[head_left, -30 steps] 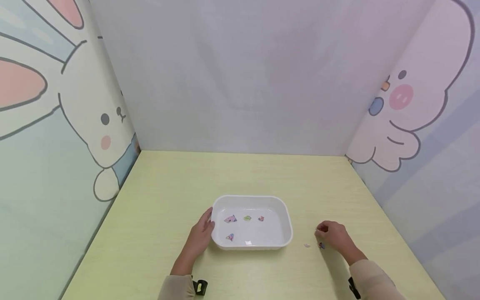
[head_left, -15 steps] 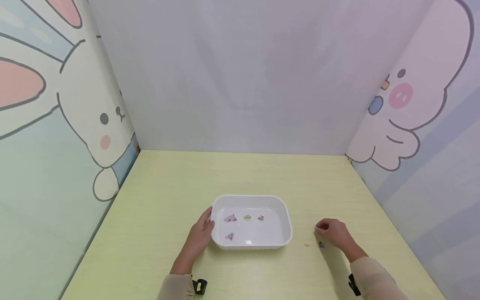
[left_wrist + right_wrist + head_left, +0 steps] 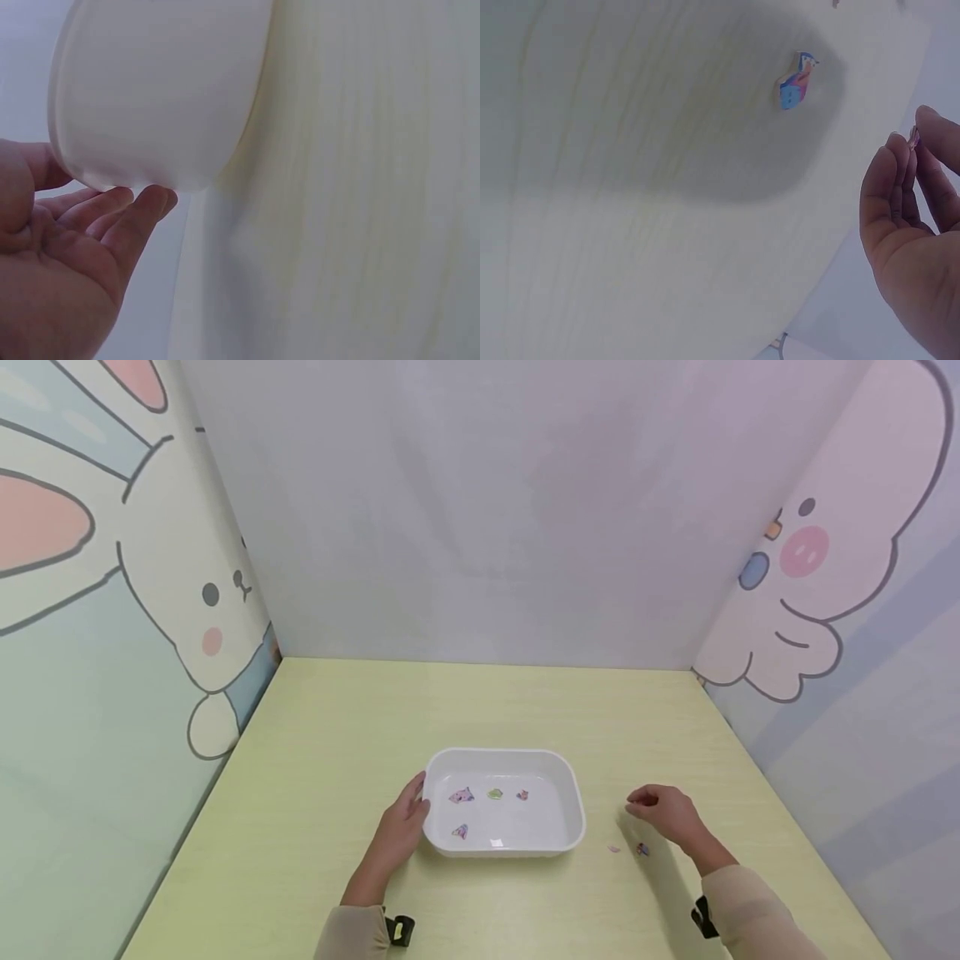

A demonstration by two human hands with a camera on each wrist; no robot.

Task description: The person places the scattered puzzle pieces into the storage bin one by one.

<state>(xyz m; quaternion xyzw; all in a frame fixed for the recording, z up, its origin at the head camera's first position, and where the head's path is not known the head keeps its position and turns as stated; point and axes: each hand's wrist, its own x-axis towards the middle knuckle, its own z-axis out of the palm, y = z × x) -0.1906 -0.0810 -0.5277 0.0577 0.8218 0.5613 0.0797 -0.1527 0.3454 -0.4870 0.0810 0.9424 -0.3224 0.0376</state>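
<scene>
My left hand (image 3: 402, 828) grips the left end of a white plastic tray (image 3: 504, 846), its fingers against the outer wall in the left wrist view. Inside the tray lie several small printed cut-outs, among them a pink one (image 3: 462, 796) and a green one (image 3: 495, 793). Off to the tray's right, my right hand (image 3: 670, 815) is raised over the table. Between its thumb and fingertips it pinches a tiny pinkish printed piece (image 3: 914, 137), mostly hidden by the fingers. Below that hand, a blue and red cut-out (image 3: 795, 84) lies on the table.
A small pale pink piece (image 3: 613, 849) lies on the pale wood table (image 3: 352, 718) between tray and right hand. A grey panel (image 3: 480, 527) stands behind, with cartoon-printed walls (image 3: 180, 635) at both sides. Each wrist wears a black strap.
My right hand has lifted slightly, moving away from the blue and red cut-out with its tiny piece pinched. The left hand and the tray have stayed in place.
</scene>
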